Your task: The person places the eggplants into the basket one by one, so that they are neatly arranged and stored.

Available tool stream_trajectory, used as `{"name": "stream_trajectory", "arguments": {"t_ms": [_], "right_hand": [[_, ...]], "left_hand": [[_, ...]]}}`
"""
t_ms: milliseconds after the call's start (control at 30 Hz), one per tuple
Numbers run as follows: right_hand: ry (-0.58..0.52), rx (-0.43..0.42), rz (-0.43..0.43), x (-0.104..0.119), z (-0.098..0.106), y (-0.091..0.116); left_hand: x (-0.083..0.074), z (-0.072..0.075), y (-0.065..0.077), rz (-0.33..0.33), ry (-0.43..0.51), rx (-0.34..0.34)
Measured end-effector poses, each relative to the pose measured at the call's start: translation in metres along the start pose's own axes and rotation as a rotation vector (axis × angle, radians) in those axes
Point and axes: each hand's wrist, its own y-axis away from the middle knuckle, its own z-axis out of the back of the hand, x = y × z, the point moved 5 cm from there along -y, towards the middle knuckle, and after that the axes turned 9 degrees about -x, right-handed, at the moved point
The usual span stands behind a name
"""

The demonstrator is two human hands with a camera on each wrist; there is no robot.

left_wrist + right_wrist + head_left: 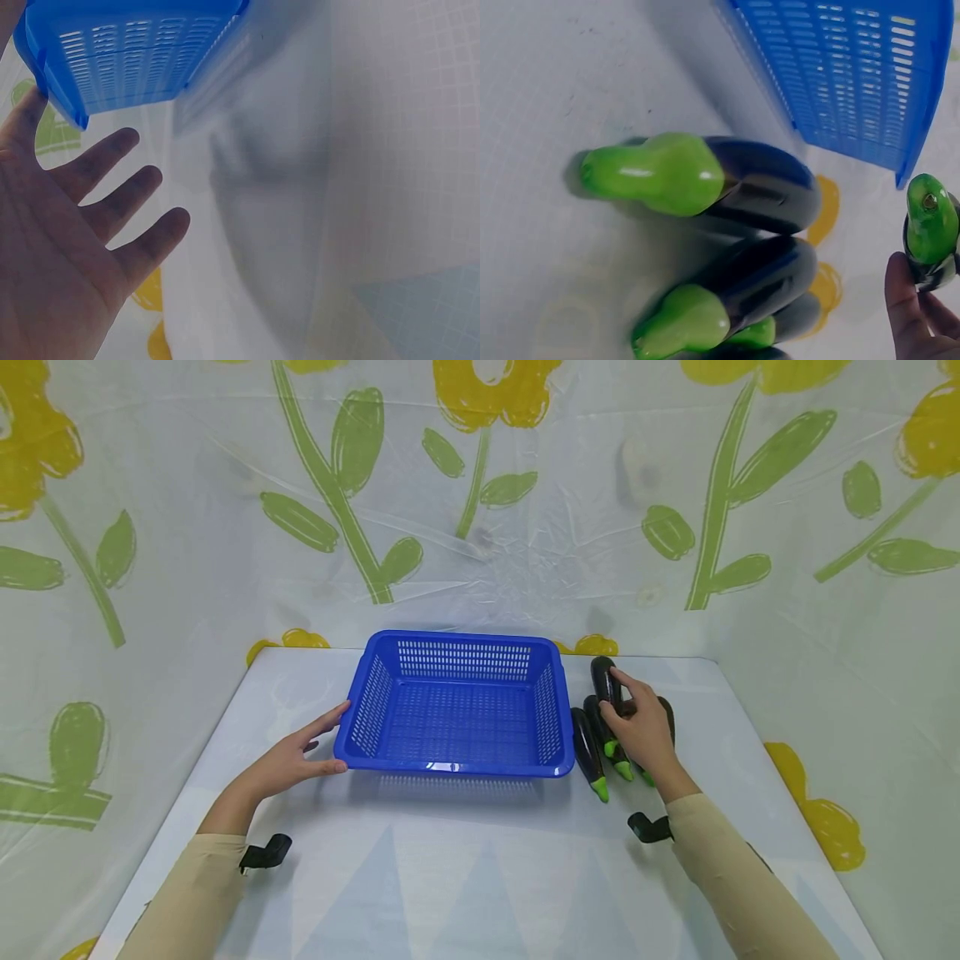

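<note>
A blue plastic basket [456,770] with slotted sides stands on the table, and nothing lies inside it. My left hand [281,764] is at its left side, with the thumb and index fingertips against the rim; the other fingers [154,244] are spread and straight in the left wrist view. To the basket's right, my right hand [641,727] pinches a dark eggplant [604,678] between thumb and fingers. Its green stem end [932,217] faces the camera in the right wrist view. Several more eggplants [587,747] lie beneath and beside that hand, partly hidden by it.
The white table [442,877] carries a pale blue triangle pattern. A flower-printed sheet [570,527] hangs behind and along both sides. The basket's right wall [855,75] stands close beside the lying eggplants.
</note>
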Motion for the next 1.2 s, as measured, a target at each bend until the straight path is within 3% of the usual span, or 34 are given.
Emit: {"name": "stream_trajectory", "arguments": {"t_ms": [1200], "right_hand": [[-0.091, 0.047, 0.063, 0.046, -0.016, -0.017]], "left_hand": [[-0.001, 0.0, 0.001, -0.005, -0.003, -0.001]]}}
